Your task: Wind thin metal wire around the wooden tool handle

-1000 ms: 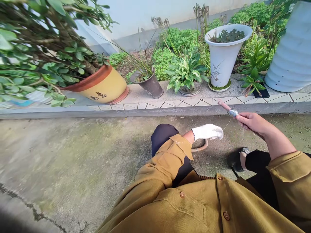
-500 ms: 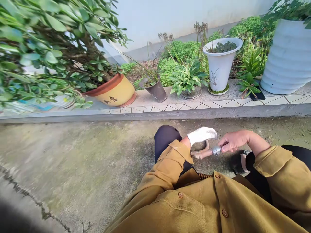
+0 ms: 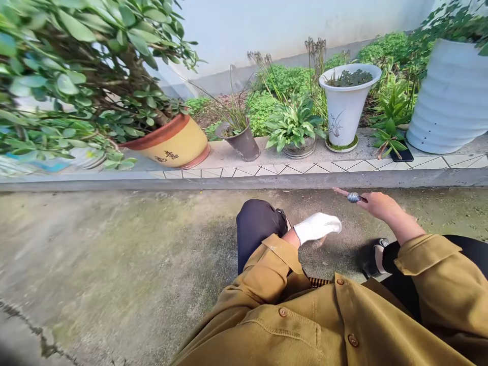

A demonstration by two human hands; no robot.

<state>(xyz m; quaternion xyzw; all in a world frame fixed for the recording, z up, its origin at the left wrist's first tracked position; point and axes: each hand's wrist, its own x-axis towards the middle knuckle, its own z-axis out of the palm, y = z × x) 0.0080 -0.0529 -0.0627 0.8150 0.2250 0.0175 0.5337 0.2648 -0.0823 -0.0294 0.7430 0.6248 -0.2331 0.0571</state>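
My left hand [image 3: 317, 228], in a white glove, is in front of my left knee. Its fingers are curled together, and anything inside them is hidden. A faint thin strand shows by the glove's fingertips. To the right and farther forward, my bare right hand [image 3: 380, 206] is closed on a hand tool with a band of silver wire [image 3: 353, 197] around it. The tool's narrow reddish-brown end points left, over the ground near the ledge. My two hands are apart.
Along the tiled ledge [image 3: 236, 172] stand a yellow pot [image 3: 175, 147] with a large leafy plant, a tilted dark pot [image 3: 246, 145], a white flowerpot [image 3: 342, 114] and a ribbed white planter [image 3: 450, 99]. A dark phone-like slab [image 3: 403, 153] lies there. My shoe [image 3: 375, 259] rests on the concrete.
My right hand has moved forward and right with the tool, away from the gloved hand. The curved brown part seen below the glove no longer shows there. My left hand has dropped slightly.
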